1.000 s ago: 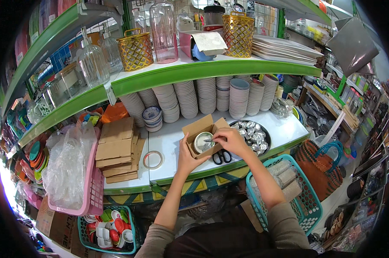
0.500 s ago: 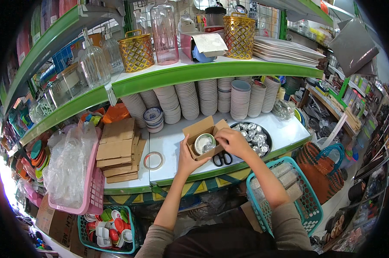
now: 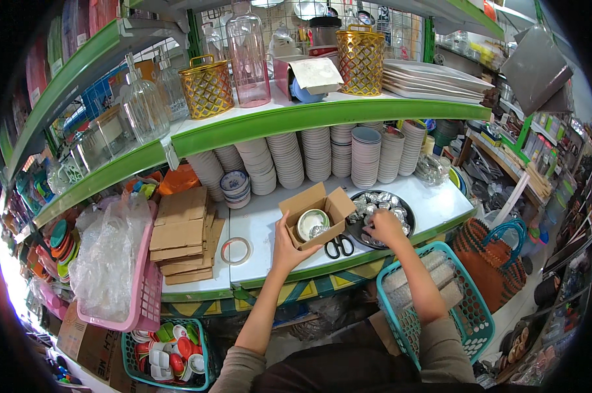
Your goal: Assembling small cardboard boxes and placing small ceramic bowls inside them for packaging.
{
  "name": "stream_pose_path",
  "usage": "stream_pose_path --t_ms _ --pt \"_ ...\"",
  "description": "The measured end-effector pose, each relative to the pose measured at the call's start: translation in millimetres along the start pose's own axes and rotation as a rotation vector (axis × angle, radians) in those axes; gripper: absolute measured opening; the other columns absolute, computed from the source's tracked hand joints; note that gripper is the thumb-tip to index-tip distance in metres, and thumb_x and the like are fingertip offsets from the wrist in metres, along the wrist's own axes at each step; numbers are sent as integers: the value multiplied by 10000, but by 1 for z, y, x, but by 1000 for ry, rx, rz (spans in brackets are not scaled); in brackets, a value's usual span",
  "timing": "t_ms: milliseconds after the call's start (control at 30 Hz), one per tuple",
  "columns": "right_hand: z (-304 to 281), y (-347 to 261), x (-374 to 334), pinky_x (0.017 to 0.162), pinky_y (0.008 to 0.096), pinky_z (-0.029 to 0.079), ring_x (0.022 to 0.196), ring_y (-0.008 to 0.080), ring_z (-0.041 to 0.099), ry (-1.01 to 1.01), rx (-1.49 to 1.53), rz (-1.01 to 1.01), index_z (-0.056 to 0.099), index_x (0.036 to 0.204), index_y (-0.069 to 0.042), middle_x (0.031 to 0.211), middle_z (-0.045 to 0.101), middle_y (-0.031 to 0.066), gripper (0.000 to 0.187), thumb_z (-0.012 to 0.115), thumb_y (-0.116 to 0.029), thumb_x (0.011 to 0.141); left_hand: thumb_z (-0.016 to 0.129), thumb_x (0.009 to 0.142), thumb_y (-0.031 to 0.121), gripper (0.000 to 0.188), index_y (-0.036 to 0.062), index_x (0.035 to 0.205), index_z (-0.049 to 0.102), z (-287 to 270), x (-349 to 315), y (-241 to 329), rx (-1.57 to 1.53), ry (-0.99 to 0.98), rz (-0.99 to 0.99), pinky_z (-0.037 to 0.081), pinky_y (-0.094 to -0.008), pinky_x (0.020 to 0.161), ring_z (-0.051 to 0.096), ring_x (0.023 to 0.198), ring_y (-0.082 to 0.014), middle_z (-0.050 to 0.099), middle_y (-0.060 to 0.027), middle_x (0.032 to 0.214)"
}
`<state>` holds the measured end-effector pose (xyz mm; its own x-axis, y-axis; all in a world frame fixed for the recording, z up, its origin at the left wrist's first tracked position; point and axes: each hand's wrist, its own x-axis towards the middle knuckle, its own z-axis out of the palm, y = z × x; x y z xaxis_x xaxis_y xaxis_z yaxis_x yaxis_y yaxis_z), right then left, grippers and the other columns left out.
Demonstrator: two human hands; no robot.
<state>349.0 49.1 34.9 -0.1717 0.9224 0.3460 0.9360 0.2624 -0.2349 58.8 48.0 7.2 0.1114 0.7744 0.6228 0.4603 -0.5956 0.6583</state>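
Note:
My left hand (image 3: 287,247) grips the near left side of an open cardboard box (image 3: 338,205), its flaps standing up. Inside the box sits a round white bowl (image 3: 309,223) with a green line at its rim, a shiny silver piece (image 3: 318,230) in it. My right hand (image 3: 384,229) is over a round dark tray (image 3: 410,211) of shiny silver lumps (image 3: 376,198). Its fingers are bent together and point down at the lumps; what they pinch, if anything, is hidden. Black-handled scissors (image 3: 338,246) lie between the box and the tray.
Flat cardboard boxes (image 3: 178,226) and a tape roll (image 3: 236,250) lie at left. Stacked white bowls (image 3: 285,160) line the back beneath a green-edged shelf (image 3: 322,113). A pink basket (image 3: 145,281) holds clear plastic; a teal basket (image 3: 469,298) with wrapped bundles stands at lower right.
My right hand has left the inside of the box and moved right to the tray of silver lumps. My left hand still holds the box.

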Motion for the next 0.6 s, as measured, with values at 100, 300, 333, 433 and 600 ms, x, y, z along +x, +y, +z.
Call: stream_pose_path --t_ms 100,300,333,433,600 --pt "12 10 -5 696 416 527 794 316 628 88 -76 -30 699 727 -63 798 642 128 76 663 -119 689 890 551 360 1125 11 1387 222 1 0 0 -4 9 34 409 -418 964 462 1132 -345 402 -191 1205" --pt "16 19 -9 685 416 517 770 311 618 132 -52 -59 670 701 -56 780 620 116 47 652 -95 682 885 564 362 1115 8 1384 218 -2 0 -2 -9 -15 28 408 -416 966 460 1131 -345 396 -192 1203" --pt "16 20 -9 687 413 517 769 310 617 138 -21 -75 666 706 -53 783 618 115 43 649 -89 689 882 567 367 1114 8 1384 216 -2 0 -1 0 -14 32 409 -416 964 459 1129 -346 395 -194 1201" --pt "17 23 -9 697 410 515 779 309 617 174 -8 -76 657 710 -49 792 620 111 33 647 -77 697 878 573 375 1111 8 1383 213 0 1 1 4 -15 38 411 -416 959 459 1125 -346 395 -196 1195" --pt "5 6 -9 711 403 513 801 309 620 120 95 -42 681 745 -57 797 620 108 53 662 -77 700 877 573 375 1101 7 1378 221 -1 -1 -3 3 4 37 414 -418 951 461 1120 -347 399 -195 1188"
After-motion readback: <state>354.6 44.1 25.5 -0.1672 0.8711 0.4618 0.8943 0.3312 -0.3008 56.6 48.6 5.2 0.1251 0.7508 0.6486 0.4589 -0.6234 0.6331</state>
